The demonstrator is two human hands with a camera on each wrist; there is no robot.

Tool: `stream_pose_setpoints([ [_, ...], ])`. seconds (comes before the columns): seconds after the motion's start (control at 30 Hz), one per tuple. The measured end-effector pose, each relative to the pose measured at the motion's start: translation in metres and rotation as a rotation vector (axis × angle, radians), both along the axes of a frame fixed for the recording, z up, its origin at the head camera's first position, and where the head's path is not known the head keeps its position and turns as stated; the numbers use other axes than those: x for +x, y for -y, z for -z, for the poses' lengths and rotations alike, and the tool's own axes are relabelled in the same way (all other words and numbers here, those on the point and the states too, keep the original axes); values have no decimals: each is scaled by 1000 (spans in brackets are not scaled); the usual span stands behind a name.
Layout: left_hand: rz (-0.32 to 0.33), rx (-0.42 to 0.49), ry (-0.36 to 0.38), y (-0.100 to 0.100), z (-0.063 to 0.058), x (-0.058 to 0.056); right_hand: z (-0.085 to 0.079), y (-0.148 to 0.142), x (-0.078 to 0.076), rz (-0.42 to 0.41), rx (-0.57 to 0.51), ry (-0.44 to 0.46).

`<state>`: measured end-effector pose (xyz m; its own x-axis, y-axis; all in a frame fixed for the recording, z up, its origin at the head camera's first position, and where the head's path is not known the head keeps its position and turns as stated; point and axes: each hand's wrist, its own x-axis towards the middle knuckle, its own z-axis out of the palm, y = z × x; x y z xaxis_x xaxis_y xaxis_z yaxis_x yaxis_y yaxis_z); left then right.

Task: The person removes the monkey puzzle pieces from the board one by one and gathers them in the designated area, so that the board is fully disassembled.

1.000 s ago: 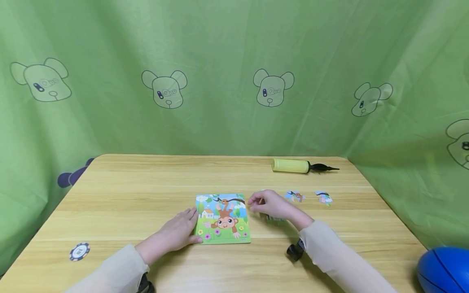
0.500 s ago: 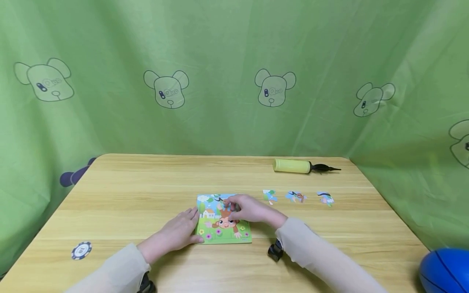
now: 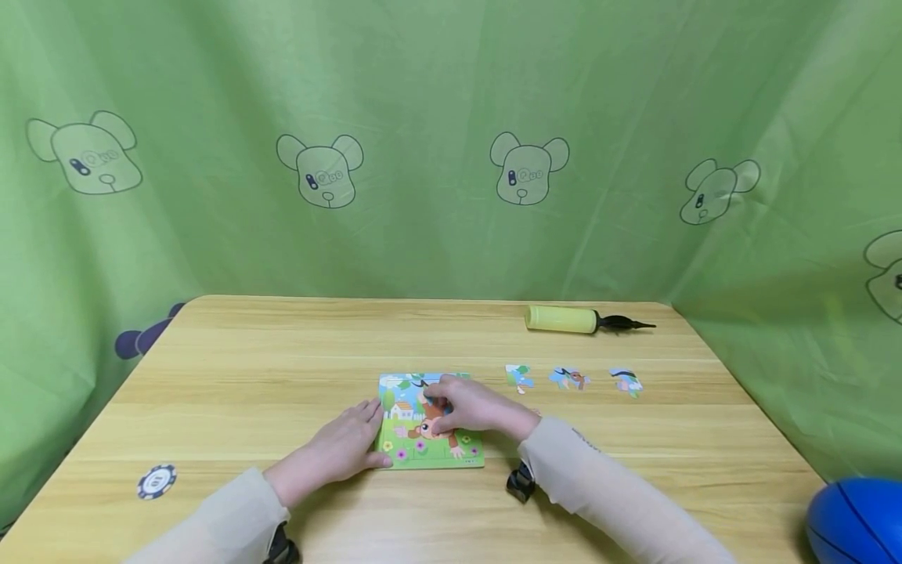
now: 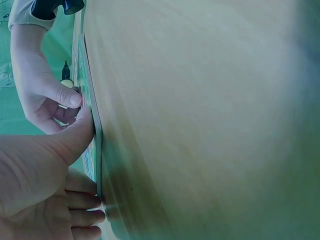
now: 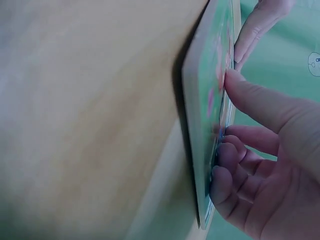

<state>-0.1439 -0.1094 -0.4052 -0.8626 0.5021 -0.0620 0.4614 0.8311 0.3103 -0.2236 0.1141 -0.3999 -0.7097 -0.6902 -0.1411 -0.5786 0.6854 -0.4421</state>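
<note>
A square jigsaw puzzle [image 3: 441, 454] with a cartoon monkey lies flat on the wooden table. My left hand [image 3: 343, 444] rests along its left edge, fingers straight, thumb at the near left corner. Over the upper middle of the picture, my right hand [image 3: 472, 405] pinches a puzzle piece between thumb and curled fingers; the hand hides most of that piece. In the right wrist view, the thumb [image 5: 255, 97] and fingertips meet the puzzle's surface. Three loose puzzle pieces, a leafy one [image 3: 519, 377], a brown-and-blue one [image 3: 569, 379] and a branch one [image 3: 625, 381], lie to the right.
A yellow hand pump [image 3: 561, 319] with a black nozzle lies at the back right. A poker chip [image 3: 156, 482] is at the front left, and a blue ball [image 3: 856, 521] stands at the right edge. Green curtain [image 3: 437, 235] hangs behind the table.
My right hand has moved left from among the loose pieces onto the puzzle, and the piece that lay under it is gone from the table. My left hand stays put.
</note>
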Motion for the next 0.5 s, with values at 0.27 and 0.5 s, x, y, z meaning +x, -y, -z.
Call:
stream_pose_setpoints([
  [0.27, 2, 2, -5, 0, 0, -1, -1, 2, 0, 8, -20, 2],
  [0.5, 7, 7, -15, 0, 1, -1, 1, 0, 0, 10, -77, 6],
])
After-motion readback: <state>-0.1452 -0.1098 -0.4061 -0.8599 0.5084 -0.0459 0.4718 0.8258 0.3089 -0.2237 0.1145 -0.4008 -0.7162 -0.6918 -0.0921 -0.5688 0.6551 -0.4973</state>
